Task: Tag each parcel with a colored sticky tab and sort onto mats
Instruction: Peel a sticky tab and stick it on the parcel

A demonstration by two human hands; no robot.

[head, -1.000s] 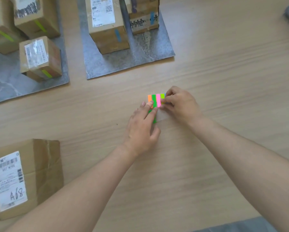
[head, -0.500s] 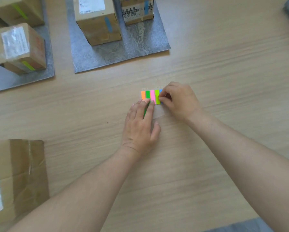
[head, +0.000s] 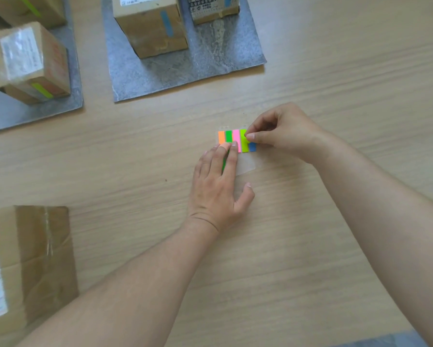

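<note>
A pad of coloured sticky tabs (head: 233, 139) lies on the wooden table, with orange, green, pink, lime and blue strips on a clear backing. My left hand (head: 218, 186) lies flat, its fingertips pressing the pad's near left part. My right hand (head: 278, 132) pinches the top of the lime tab (head: 243, 142) between thumb and forefinger. An untagged brown parcel (head: 27, 266) with a white label lies at the lower left. Parcels with blue tabs (head: 150, 23) stand on the middle grey mat (head: 185, 71). A parcel with a lime tab (head: 30, 63) sits on the left mat (head: 35, 113).
More parcels sit cut off at the top edge on both mats. Bare wood stretches to the right of my hands. A grey edge shows at the bottom right corner.
The view has shifted, so mats and parcels sit differently in frame. My right hand's fingers have moved onto the lime tab, and the blue strip is now uncovered. My left hand stays pressing the pad.
</note>
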